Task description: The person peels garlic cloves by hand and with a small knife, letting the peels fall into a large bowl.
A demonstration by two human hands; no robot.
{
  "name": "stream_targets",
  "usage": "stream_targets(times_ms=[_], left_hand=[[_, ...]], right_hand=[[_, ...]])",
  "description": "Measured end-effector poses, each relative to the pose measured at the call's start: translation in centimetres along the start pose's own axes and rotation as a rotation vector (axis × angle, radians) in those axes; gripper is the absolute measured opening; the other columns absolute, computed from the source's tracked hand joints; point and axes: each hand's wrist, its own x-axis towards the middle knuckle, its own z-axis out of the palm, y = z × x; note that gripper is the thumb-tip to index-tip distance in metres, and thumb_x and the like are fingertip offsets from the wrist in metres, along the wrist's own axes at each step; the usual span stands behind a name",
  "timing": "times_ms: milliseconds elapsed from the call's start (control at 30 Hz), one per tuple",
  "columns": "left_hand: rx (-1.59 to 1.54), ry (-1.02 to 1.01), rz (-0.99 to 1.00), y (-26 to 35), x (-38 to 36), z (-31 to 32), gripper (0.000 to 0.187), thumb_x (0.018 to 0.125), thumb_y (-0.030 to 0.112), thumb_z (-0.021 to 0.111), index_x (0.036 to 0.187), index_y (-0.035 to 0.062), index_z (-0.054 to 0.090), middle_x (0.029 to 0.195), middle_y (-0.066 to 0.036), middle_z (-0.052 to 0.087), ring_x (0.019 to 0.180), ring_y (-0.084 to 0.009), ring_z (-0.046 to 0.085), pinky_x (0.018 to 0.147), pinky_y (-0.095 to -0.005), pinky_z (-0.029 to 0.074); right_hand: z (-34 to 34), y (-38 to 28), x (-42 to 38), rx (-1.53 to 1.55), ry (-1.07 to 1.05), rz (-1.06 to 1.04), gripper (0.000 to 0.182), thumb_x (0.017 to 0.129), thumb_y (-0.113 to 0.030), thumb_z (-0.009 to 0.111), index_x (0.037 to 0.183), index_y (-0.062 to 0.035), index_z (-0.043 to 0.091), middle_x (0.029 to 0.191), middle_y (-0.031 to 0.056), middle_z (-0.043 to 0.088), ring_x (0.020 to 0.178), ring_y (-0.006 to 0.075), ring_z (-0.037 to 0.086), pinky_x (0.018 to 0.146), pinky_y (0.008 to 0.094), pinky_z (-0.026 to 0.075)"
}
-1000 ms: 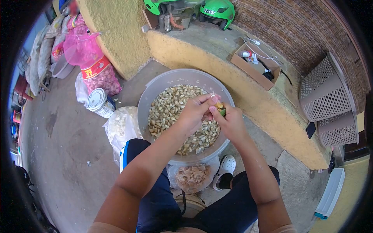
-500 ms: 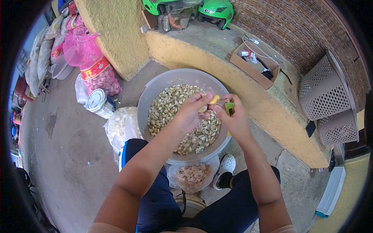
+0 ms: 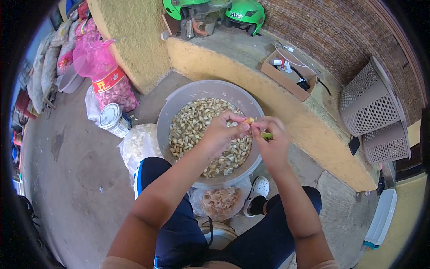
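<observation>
- Head camera view: the left hand (image 3: pixel 224 131) pinches a small yellowish clove (image 3: pixel 249 120) between thumb and forefinger.
- The right hand (image 3: pixel 272 140) meets the left at the same clove, thumb and forefinger closed at its right side. Its fingers also grip a small bright-green tool (image 3: pixel 267 135), mostly covered by the hand.
- Location of the clove: above the right part of a large round grey plastic tub (image 3: pixel 162 117), clear of the contents.
- Tub contents: a broad layer of pale tan garlic cloves (image 3: pixel 192 122), with whitish pieces among them near the lower right.
- Left of the tub: a translucent white plastic bag (image 3: pixel 138 144) of pale material, and a white-and-blue cylindrical can (image 3: pixel 115 120), tilted.
- Beyond the can: a pink mesh sack (image 3: pixel 117 92) with a red-and-yellow label.
- Below the tub, between the legs: a clear plastic bag (image 3: pixel 220 201) of light brown, papery skins. Beside it on the right is a white perforated clog (image 3: pixel 260 187), worn on a foot.
- On the ledge beyond the tub: a green helmet (image 3: pixel 245 14) and an open brown cardboard box (image 3: pixel 286 80) containing cables and small items.
</observation>
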Motion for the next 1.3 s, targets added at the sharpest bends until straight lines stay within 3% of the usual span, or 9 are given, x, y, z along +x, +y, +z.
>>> stream_targets(times_ms=[233,367,567,833,933,1033,1133,1233,1300], left_hand=[[-0.166,0.026,-0.076,0.0,-1.3,0.0,0.014,0.08,0.012,0.058,0.091,0.0071,0.051,0.092,-0.007,0.056,0.085,-0.0146,0.055,0.073,-0.0246,0.046],[-0.204,0.081,-0.105,-0.1,-2.3,0.6,0.021,0.083,0.012,0.053,0.102,0.0051,0.046,0.096,-0.01,0.055,0.095,-0.0181,0.054,0.077,-0.0272,0.045],[-0.236,0.09,-0.129,-2.2,-3.6,-0.2,0.032,0.082,0.01,0.052,0.111,0.0014,0.041,0.101,-0.012,0.053,0.097,-0.022,0.053,0.08,-0.0293,0.046],[-0.281,0.191,-0.146,-3.8,-6.0,-1.6,0.025,0.079,0.004,0.05,0.103,-0.0011,0.047,0.095,-0.011,0.053,0.094,-0.0212,0.053,0.078,-0.0309,0.045],[-0.229,0.166,-0.154,-4.3,-7.0,-2.1,0.025,0.079,0.006,0.05,0.104,0.0009,0.047,0.094,-0.01,0.053,0.087,-0.0195,0.053,0.076,-0.029,0.045],[-0.17,0.163,-0.158,-4.7,-8.0,-2.4,0.025,0.079,0.006,0.05,0.103,0.0016,0.047,0.094,-0.009,0.054,0.084,-0.0188,0.053,0.072,-0.029,0.046],[-0.236,0.169,-0.199,-4.9,-8.9,-2.7,0.025,0.077,0.003,0.049,0.102,0.0012,0.048,0.095,-0.009,0.054,0.083,-0.0187,0.052,0.069,-0.0299,0.045],[-0.305,0.148,-0.199,-5.4,-9.5,-2.7,0.027,0.075,0.0,0.047,0.102,0.0006,0.048,0.095,-0.01,0.053,0.083,-0.0194,0.053,0.069,-0.03,0.045],[-0.328,0.115,-0.191,-5.5,-9.7,-2.7,0.029,0.072,-0.003,0.046,0.101,-0.0004,0.048,0.097,-0.011,0.053,0.083,-0.0209,0.053,0.069,-0.0306,0.045]], right_hand=[[0.0,-0.9,-1.6,-0.032,-0.065,-0.036,0.017,0.066,-0.002,0.063,0.08,-0.0025,0.054,0.081,0.0113,0.055,0.075,0.0277,0.056,0.066,0.0327,0.045],[-0.3,-1.6,-3.4,0.05,-0.175,0.061,0.017,0.064,0.0,0.062,0.079,-0.0023,0.054,0.081,0.0112,0.055,0.076,0.0273,0.056,0.067,0.0332,0.044],[-0.5,-2.6,-6.7,0.107,-0.266,0.183,0.012,0.066,-0.001,0.061,0.077,-0.002,0.056,0.077,0.0108,0.056,0.072,0.025,0.057,0.063,0.0307,0.044],[-1.3,-2.2,-10.9,0.215,-0.33,0.443,0.008,0.069,-0.004,0.061,0.076,-0.0006,0.058,0.074,0.0098,0.059,0.069,0.0203,0.059,0.063,0.0274,0.045],[-0.6,0.0,-12.4,0.215,-0.392,0.557,0.013,0.073,-0.012,0.062,0.076,-0.0002,0.058,0.061,0.0041,0.055,0.05,0.0075,0.05,0.046,0.0205,0.038],[0.5,2.4,-13.5,-0.046,-0.658,0.557,0.02,0.071,-0.018,0.063,0.075,0.001,0.059,0.06,0.0086,0.057,0.049,0.0165,0.054,0.048,0.028,0.043],[2.8,4.4,-15.2,-0.181,-0.871,0.546,0.032,0.069,-0.027,0.062,0.075,0.0044,0.056,0.069,0.0222,0.057,0.068,0.0361,0.056,0.063,0.0399,0.045],[5.1,6.6,-17.7,-0.191,-0.805,0.387,0.022,0.069,-0.02,0.062,0.077,0.0008,0.059,0.064,0.0201,0.058,0.058,0.0392,0.055,0.06,0.0406,0.045],[5.9,6.6,-18.0,-0.222,-0.698,0.312,0.025,0.068,-0.021,0.063,0.077,0.0023,0.058,0.06,0.0175,0.057,0.057,0.0337,0.056,0.056,0.0386,0.045]])
